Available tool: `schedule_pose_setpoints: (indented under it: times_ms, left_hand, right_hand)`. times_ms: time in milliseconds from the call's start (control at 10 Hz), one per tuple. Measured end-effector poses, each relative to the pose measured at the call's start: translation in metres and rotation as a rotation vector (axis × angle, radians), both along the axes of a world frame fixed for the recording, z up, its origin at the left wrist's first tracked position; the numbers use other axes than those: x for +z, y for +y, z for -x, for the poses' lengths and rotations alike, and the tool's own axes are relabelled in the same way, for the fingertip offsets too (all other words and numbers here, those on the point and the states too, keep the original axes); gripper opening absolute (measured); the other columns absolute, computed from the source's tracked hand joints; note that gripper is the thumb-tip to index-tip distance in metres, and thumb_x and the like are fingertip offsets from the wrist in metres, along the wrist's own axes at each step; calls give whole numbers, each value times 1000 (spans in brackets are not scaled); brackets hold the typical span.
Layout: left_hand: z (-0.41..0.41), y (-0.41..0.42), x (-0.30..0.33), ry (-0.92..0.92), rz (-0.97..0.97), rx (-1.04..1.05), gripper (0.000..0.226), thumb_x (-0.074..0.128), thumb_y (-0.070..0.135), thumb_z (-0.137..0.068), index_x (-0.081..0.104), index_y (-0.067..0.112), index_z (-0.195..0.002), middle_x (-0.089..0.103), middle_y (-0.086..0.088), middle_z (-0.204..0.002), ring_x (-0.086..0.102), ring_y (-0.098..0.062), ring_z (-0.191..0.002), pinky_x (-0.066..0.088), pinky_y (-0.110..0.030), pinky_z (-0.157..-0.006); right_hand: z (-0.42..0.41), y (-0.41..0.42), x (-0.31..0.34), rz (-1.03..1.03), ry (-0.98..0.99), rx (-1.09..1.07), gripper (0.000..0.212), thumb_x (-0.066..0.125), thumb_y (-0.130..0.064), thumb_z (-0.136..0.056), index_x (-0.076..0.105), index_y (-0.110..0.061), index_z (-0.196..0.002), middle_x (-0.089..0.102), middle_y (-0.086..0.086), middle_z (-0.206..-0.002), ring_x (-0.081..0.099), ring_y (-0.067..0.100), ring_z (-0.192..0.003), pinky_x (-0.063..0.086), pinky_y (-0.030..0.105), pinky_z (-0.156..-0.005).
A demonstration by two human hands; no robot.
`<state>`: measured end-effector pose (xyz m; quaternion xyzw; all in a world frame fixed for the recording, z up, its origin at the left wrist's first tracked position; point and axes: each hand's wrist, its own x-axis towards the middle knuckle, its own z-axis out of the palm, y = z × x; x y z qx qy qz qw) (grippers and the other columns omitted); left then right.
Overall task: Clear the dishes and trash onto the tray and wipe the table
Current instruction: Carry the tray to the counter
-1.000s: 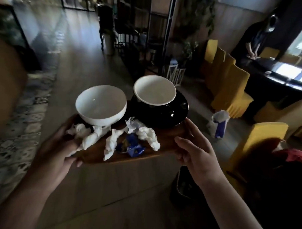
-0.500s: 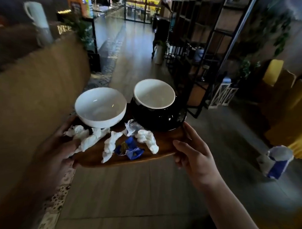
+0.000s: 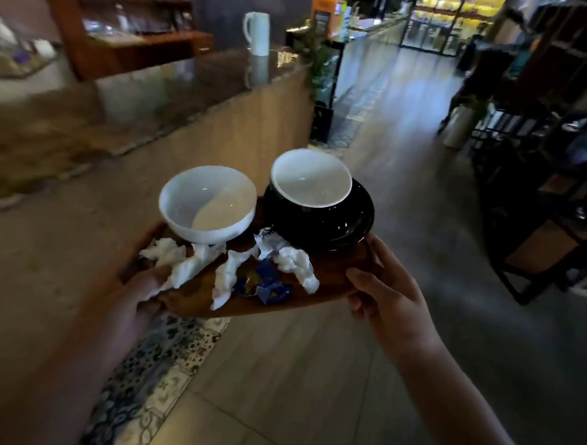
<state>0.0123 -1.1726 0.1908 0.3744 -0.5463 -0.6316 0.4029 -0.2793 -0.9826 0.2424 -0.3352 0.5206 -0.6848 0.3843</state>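
A brown wooden oval tray [image 3: 330, 273] is held in the air above the floor by both hands. Its left end is gripped by the left hand [image 3: 140, 293], whose thumb lies over the rim beside a scrap of tissue. Its right end is gripped by the right hand [image 3: 387, 294], whose thumb is laid on the rim while the fingers are curled beneath.

On the far left part of the tray a white round ceramic bowl [image 3: 208, 204] is seen upright. To the right of the bowl, on the far right part of the tray, a black glossy saucer [image 3: 355, 224] is set, and on it stands a black cup with a white inside [image 3: 310, 184]. Along the near edge of the tray, in front of the bowl and saucer, several crumpled white paper tissues [image 3: 190, 268] are strewn, one of them [image 3: 299, 267] touching the front of the saucer. Between these tissues a crumpled blue foil wrapper [image 3: 266, 284] is lying.

Beyond the tray to the left, a long tan counter [image 3: 222, 113] is seen, with a tall white jug [image 3: 257, 33] standing on its top. Below the tray, a strip of patterned floor tiles [image 3: 153, 374] is visible.
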Motion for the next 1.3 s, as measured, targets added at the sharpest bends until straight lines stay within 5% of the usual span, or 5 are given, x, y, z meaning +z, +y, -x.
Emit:
schedule_pose_setpoints:
  times_ms: [200,300,400,500,1300]
  left_hand:
    - [9,2,29,30,-83,360,49,61,7,-102,52,27,-145,60,25,-122,61,16,-111,50,-22,-98]
    - [2,-16,35,62,-137,387,64,53,-7,-102,50,37,-148,53,14,-139,56,26,-108,44,0,-82]
    - [-13,-35,32,-28,72,357,71,63,2,-88,59,58,-132,69,13,-132,70,-11,-114,59,-17,-78]
    - [-43,-59,22,115,-49,374,77,63,4,-85,45,29,-155,71,-4,-136,74,-26,-113,64,-35,-73]
    - [-344,-259,22,101,-65,766,79,63,12,-78,50,37,-151,74,8,-128,72,-22,-117,62,-37,-86]
  right_hand:
    - [21,-104,3,26,-3,210,64,66,-2,-85,49,-14,-146,62,11,-83,49,18,-50,39,25,-41]
    - [24,-144,-6,-6,15,286,58,60,5,-88,54,-17,-142,59,11,-76,47,17,-46,38,24,-40]
    - [6,-190,-5,-37,46,340,58,60,4,-87,54,-18,-141,59,8,-73,48,16,-46,38,24,-40]
    - [-14,-230,-7,-71,58,399,59,63,0,-86,56,-29,-137,61,5,-73,50,16,-49,39,27,-41]
    - [-318,-524,-10,-160,42,729,51,56,-1,-97,54,-44,-126,67,-1,-72,56,11,-53,45,23,-43]
